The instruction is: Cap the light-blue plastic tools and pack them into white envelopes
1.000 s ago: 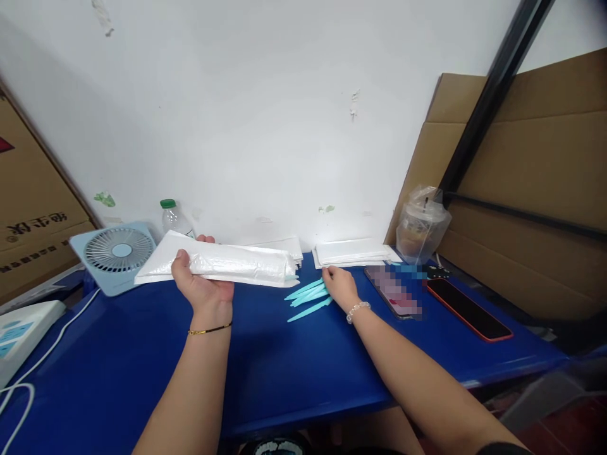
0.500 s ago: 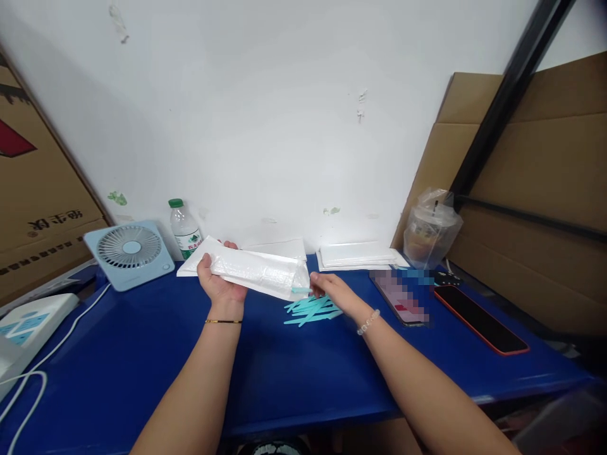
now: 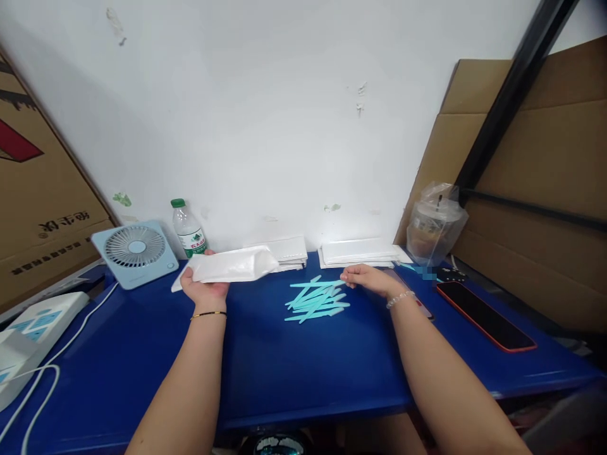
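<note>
My left hand (image 3: 205,288) grips a white padded bag (image 3: 227,266), held flat just above the blue table (image 3: 294,366) in front of a water bottle. A loose pile of several teal plastic sticks (image 3: 315,297) lies at the table's middle. My right hand (image 3: 368,279) hovers just right of the pile, fingers curled, fingertips close to the end of the topmost stick; whether it holds one I cannot make out.
Two stacks of white bags (image 3: 358,253) (image 3: 286,248) lie against the wall. A small blue fan (image 3: 134,251) and water bottle (image 3: 188,230) stand at left, a bagged drink cup (image 3: 432,227) and a phone (image 3: 484,306) at right. Cardboard boxes flank both sides.
More sticks now lie out on the table in a bigger pile. My left hand drew the bag back to the left; my right hand moved right, away from the bag's mouth.
</note>
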Motion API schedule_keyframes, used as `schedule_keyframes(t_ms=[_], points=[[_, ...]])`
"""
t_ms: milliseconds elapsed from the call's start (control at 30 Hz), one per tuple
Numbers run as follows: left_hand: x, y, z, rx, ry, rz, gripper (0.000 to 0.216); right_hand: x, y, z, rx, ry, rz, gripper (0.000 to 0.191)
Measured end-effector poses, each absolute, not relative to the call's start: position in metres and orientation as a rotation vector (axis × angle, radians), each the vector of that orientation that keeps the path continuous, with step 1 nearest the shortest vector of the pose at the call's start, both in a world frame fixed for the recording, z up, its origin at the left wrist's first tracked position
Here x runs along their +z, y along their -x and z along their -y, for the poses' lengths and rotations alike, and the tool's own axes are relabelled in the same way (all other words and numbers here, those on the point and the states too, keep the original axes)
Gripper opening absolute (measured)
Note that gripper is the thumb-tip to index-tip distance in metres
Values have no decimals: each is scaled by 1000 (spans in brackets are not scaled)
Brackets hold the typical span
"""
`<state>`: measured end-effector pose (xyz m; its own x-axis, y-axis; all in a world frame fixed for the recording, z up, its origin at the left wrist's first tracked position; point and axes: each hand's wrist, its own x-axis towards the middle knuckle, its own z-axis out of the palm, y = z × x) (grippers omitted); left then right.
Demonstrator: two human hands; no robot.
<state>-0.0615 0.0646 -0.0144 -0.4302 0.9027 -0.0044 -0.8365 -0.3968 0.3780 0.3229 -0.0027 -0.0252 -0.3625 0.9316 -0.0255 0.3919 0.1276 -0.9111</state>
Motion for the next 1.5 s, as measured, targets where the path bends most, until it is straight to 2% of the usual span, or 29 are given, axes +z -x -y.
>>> schedule_keyframes(t_ms=[100,200,233,333,400,600,767,900,1067,1200,1300,1500], points=[[-25,69,-69,1905,-178,-493,37,-30,-326,-1,1162,1374,1999,42],[-27,74,-70,1916,-184,-593,40,-31,-316,-2,945,1403,2109,49],[-26,75,-70,1941,-162,-637,42,-31,-312,-1,861,1383,2152,58],[-22,76,-70,1994,-31,-808,42,-29,-299,2,741,1313,2359,100],[-17,73,-68,1948,52,-885,37,-28,-293,4,761,1300,2485,111],[9,49,-49,1536,63,-983,28,-26,-289,6,717,1307,2512,89],[18,-1,-16,1221,-270,-889,33,-22,-285,9,686,1268,2510,73],[7,-41,9,935,-980,-724,31,-18,-288,12,692,1226,2491,68],[-22,-58,15,785,-2208,-1031,30,-20,-302,8,757,1236,2348,36],[-42,-58,2,643,-2421,-1189,32,-30,-301,2,758,1360,2271,21],[-46,-57,-7,598,-2424,-1244,28,-33,-297,0,756,1404,2253,19],[-43,-52,-8,496,-2381,-1046,23,-27,-299,4,980,1347,2276,28]])
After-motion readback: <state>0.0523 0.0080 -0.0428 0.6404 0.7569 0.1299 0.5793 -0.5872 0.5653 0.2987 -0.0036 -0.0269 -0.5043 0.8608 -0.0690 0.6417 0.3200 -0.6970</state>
